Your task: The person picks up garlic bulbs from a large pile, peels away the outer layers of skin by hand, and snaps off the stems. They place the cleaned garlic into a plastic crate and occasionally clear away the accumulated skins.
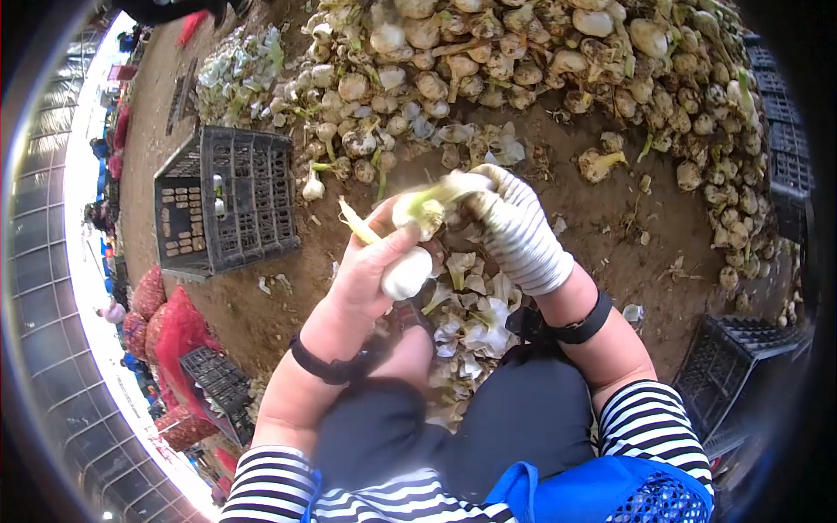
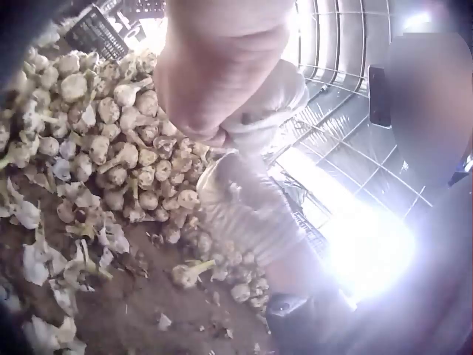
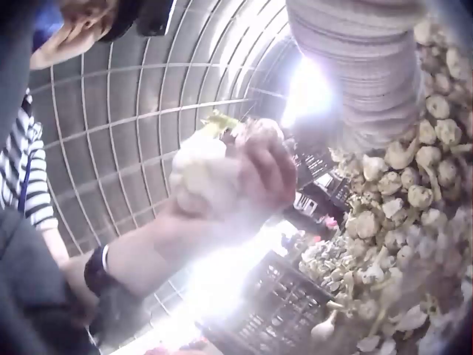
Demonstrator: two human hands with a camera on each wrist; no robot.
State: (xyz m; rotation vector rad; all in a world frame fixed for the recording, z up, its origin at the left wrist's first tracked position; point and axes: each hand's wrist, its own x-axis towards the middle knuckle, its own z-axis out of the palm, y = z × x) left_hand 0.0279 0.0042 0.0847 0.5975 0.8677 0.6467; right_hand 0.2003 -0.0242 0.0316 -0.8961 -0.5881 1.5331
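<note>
My bare left hand (image 1: 359,272) grips a clean white garlic bulb (image 1: 407,275) low in the palm. A second garlic bulb (image 1: 424,214), its root end showing, sits between thumb and fingers, and a pale stem (image 1: 356,223) sticks out beside them. My right hand (image 1: 521,228), in a striped, soiled glove, pinches the blurred outer skin (image 1: 464,186) of that second bulb. In the right wrist view white garlic (image 3: 203,166) bulges from the left hand (image 3: 259,181). The gloved hand (image 2: 240,200) partly hides behind the bare one (image 2: 222,74) in the left wrist view.
A large heap of unpeeled garlic (image 1: 523,61) spreads ahead and to the right on the dirt floor. Peeled skins (image 1: 479,322) lie between the legs. Black crates stand at left (image 1: 253,200) and right (image 1: 719,370). Red mesh sacks (image 1: 181,327) are at far left.
</note>
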